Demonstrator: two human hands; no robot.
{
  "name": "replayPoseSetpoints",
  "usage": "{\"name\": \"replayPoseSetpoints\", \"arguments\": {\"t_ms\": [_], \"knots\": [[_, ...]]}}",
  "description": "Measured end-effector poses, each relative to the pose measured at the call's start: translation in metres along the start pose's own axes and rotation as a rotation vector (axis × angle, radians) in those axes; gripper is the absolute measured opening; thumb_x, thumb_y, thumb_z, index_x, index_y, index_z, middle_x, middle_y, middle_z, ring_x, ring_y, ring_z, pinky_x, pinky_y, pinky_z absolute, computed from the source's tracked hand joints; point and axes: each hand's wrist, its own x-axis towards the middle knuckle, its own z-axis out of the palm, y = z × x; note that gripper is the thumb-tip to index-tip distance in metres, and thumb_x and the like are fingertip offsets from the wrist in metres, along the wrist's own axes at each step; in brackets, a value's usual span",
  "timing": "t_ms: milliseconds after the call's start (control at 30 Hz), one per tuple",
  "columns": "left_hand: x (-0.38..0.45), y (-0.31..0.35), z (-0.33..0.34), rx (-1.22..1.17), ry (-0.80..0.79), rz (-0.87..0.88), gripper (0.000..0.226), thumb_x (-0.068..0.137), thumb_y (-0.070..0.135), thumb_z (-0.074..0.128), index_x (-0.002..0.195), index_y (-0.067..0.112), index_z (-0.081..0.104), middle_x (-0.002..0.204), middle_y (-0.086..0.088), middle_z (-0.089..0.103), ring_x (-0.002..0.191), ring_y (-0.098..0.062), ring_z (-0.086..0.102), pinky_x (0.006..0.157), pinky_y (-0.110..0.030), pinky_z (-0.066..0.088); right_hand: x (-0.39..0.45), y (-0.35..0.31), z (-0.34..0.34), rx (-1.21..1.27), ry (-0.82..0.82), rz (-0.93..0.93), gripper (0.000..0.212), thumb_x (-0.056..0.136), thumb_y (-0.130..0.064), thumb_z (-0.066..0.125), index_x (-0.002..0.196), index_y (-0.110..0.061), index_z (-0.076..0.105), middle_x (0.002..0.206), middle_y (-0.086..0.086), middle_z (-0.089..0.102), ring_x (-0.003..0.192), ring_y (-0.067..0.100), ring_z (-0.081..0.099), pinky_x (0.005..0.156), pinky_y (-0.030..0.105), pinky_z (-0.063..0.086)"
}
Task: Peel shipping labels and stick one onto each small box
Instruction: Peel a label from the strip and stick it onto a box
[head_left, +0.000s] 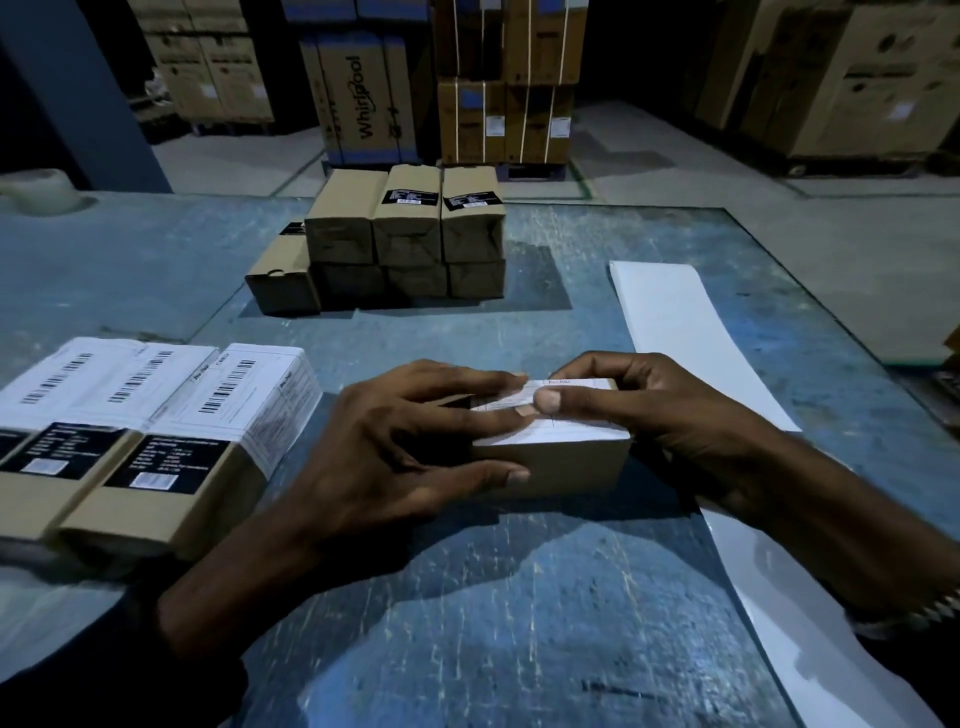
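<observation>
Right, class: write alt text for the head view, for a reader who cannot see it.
Two hands press a white label onto a small box on a blue table: left hand flat on top, right hand at its right end. Labelled boxes lie left, a stack of boxes behind, a backing strip right.

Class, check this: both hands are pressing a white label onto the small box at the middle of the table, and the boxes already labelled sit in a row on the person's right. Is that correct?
One detail is wrong. In the head view the labelled boxes sit on the person's left, not the right; on the right lies the white backing strip. The rest stands: left hand and right hand press the label onto the small box.
</observation>
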Motion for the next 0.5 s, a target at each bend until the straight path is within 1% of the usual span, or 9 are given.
{"name": "replayPoseSetpoints", "arguments": {"t_ms": [133, 167, 267, 333, 400, 433, 500], "knots": [[0.001, 0.004, 0.000, -0.027, 0.010, -0.041, 0.043, 0.078, 0.034, 0.094, 0.118, 0.024, 0.081, 0.135, 0.012, 0.070, 0.120, -0.003, 0.067, 0.095, -0.035, 0.058, 0.000, -0.001, -0.002, 0.006, -0.004, -0.025, 0.031, 0.072, -0.023, 0.087, 0.098, -0.008, 0.082, 0.102, 0.013, 0.081, 0.088, 0.018, 0.073, 0.073, 0.021, 0.057], [0.002, 0.004, 0.000, -0.028, 0.001, -0.035, 0.044, 0.078, 0.034, 0.094, 0.119, 0.023, 0.081, 0.135, 0.011, 0.070, 0.120, -0.004, 0.068, 0.094, -0.036, 0.059, -0.001, -0.001, -0.002, -0.001, 0.000, -0.023, 0.032, 0.070, -0.024, 0.088, 0.098, -0.008, 0.082, 0.102, 0.013, 0.081, 0.088, 0.018, 0.073, 0.075, 0.022, 0.057], [0.003, 0.005, -0.004, -0.054, -0.017, -0.036, 0.043, 0.083, 0.039, 0.091, 0.120, 0.021, 0.080, 0.133, 0.009, 0.072, 0.120, -0.007, 0.068, 0.094, -0.036, 0.059, -0.003, -0.002, -0.003, -0.050, -0.009, -0.011, 0.041, 0.063, -0.027, 0.092, 0.100, -0.012, 0.083, 0.104, 0.011, 0.081, 0.092, 0.018, 0.073, 0.086, 0.031, 0.053], [0.004, 0.009, -0.005, -0.105, -0.003, -0.092, 0.033, 0.091, 0.042, 0.079, 0.116, 0.021, 0.082, 0.129, 0.010, 0.074, 0.119, -0.006, 0.068, 0.096, -0.029, 0.056, -0.005, -0.004, -0.002, -0.076, -0.021, -0.015, 0.040, 0.064, -0.026, 0.093, 0.100, -0.013, 0.083, 0.103, 0.009, 0.082, 0.090, 0.015, 0.074, 0.084, 0.028, 0.053], [0.005, 0.012, -0.002, -0.168, 0.037, -0.179, 0.025, 0.098, 0.039, 0.070, 0.108, 0.020, 0.084, 0.123, 0.012, 0.076, 0.115, -0.004, 0.070, 0.092, -0.024, 0.055, -0.007, -0.007, -0.001, -0.118, -0.014, -0.042, 0.037, 0.065, -0.028, 0.092, 0.099, -0.016, 0.085, 0.101, 0.005, 0.082, 0.090, 0.012, 0.074, 0.084, 0.026, 0.053], [0.006, 0.013, 0.001, -0.204, 0.059, -0.219, 0.023, 0.100, 0.037, 0.070, 0.104, 0.020, 0.085, 0.118, 0.012, 0.078, 0.113, -0.004, 0.071, 0.089, -0.024, 0.057, -0.008, -0.008, -0.001, -0.138, -0.011, -0.058, 0.035, 0.065, -0.029, 0.092, 0.098, -0.018, 0.086, 0.101, 0.003, 0.083, 0.092, 0.011, 0.075, 0.086, 0.026, 0.054], [0.009, 0.012, 0.004, -0.259, 0.070, -0.266, 0.020, 0.096, 0.034, 0.074, 0.100, 0.018, 0.086, 0.113, 0.011, 0.079, 0.109, -0.004, 0.073, 0.084, -0.024, 0.059, -0.010, -0.009, -0.001, -0.152, -0.014, -0.086, 0.033, 0.067, -0.028, 0.092, 0.098, -0.020, 0.087, 0.102, 0.001, 0.083, 0.098, 0.011, 0.077, 0.089, 0.025, 0.057]]}}
